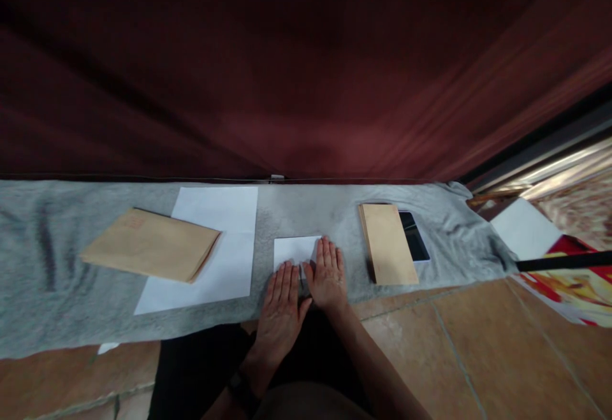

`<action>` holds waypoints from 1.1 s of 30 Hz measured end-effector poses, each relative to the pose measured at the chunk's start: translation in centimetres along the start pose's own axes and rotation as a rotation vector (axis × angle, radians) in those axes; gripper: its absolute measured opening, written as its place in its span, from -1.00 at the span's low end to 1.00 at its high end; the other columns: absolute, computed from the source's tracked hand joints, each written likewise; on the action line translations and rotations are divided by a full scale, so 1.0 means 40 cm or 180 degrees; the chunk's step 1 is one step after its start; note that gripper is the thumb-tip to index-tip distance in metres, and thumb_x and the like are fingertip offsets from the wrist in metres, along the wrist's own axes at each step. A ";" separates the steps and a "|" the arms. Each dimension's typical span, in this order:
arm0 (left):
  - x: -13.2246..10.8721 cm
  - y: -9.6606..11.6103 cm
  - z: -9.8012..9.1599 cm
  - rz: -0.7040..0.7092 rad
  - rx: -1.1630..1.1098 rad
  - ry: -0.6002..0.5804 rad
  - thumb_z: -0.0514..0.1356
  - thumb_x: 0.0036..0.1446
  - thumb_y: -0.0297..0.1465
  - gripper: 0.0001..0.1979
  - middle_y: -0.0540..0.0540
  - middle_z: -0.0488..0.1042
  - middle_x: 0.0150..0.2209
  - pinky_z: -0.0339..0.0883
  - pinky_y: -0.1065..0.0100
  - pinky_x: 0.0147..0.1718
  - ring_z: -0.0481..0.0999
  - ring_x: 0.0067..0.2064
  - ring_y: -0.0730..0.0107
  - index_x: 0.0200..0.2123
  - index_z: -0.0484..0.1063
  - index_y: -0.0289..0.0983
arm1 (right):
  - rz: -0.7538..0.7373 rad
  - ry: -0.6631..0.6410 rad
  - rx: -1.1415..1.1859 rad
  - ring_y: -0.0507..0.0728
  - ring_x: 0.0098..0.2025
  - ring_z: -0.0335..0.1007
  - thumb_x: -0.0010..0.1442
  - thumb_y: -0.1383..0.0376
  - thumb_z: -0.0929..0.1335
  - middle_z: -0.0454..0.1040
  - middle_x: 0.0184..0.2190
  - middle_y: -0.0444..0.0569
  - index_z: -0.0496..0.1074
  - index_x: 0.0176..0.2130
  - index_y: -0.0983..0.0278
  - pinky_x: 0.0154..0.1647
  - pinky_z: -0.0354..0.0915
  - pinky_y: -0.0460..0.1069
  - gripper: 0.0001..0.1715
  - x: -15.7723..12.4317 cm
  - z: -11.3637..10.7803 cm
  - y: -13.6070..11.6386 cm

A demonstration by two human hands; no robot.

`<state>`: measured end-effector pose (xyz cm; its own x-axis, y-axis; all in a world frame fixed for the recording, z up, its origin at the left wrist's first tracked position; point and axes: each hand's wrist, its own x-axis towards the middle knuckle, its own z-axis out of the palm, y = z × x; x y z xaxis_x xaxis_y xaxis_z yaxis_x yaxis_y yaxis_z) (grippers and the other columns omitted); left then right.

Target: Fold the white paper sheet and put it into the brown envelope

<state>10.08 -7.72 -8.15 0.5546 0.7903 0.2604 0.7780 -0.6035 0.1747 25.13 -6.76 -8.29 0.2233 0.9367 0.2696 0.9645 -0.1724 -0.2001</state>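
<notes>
A small folded white paper lies on a grey cloth spread over the floor. Both my hands rest flat on the paper's near edge, fingers stretched out and close together. My left hand covers its lower left part. My right hand covers its right side. Neither hand grips anything.
A stack of brown envelopes lies on white sheets to the left. To the right sits a narrower pile of brown envelopes beside a dark phone. A dark red curtain hangs behind. Tiled floor and printed paper lie right.
</notes>
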 end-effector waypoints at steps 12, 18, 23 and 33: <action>-0.009 -0.008 -0.024 0.0092 0.0007 0.0008 0.16 0.31 -0.17 -0.26 -0.35 -0.18 0.49 0.10 -0.16 0.33 -0.02 0.46 -0.18 0.46 -0.02 -0.21 | -0.0008 -0.0094 0.0004 0.30 0.45 0.00 0.48 0.21 0.15 0.14 0.42 0.07 0.03 0.45 0.32 0.44 -0.11 0.27 -0.35 -0.013 -0.019 0.060; -0.010 -0.009 -0.021 0.0081 -0.0022 0.0082 0.19 0.29 -0.20 -0.26 -0.34 -0.21 0.49 0.11 -0.17 0.32 -0.03 0.46 -0.20 0.45 0.02 -0.19 | 0.0094 0.0050 0.0159 0.31 0.47 -0.05 0.45 0.30 0.15 0.09 0.43 0.16 0.13 0.40 0.40 0.43 -0.03 0.28 -0.39 -0.002 -0.030 0.045; -0.010 -0.014 -0.016 0.0178 0.0008 0.0099 0.12 0.32 -0.23 -0.35 -0.41 -0.12 0.47 0.11 -0.16 0.32 0.00 0.45 -0.20 0.39 0.16 -0.34 | -0.0493 -0.0264 0.0538 0.21 0.48 -0.07 0.45 0.26 0.16 0.08 0.44 0.08 0.13 0.41 0.34 0.42 0.06 0.17 -0.39 0.011 -0.043 -0.019; 0.008 -0.012 -0.014 -0.0061 -0.0011 0.0147 -0.02 0.38 -0.24 -0.31 -0.43 0.08 0.41 0.07 -0.06 0.37 0.06 0.45 -0.02 0.43 -0.03 -0.51 | -0.0323 -0.0066 0.0051 0.24 0.46 -0.01 0.48 0.16 0.16 0.07 0.44 0.14 -0.02 0.45 0.38 0.44 -0.04 0.20 -0.30 -0.009 -0.011 0.024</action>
<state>9.73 -7.23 -7.63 0.5252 0.7961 0.3006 0.7873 -0.5887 0.1834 26.06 -7.40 -8.17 0.1214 0.9552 0.2698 0.9796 -0.0714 -0.1878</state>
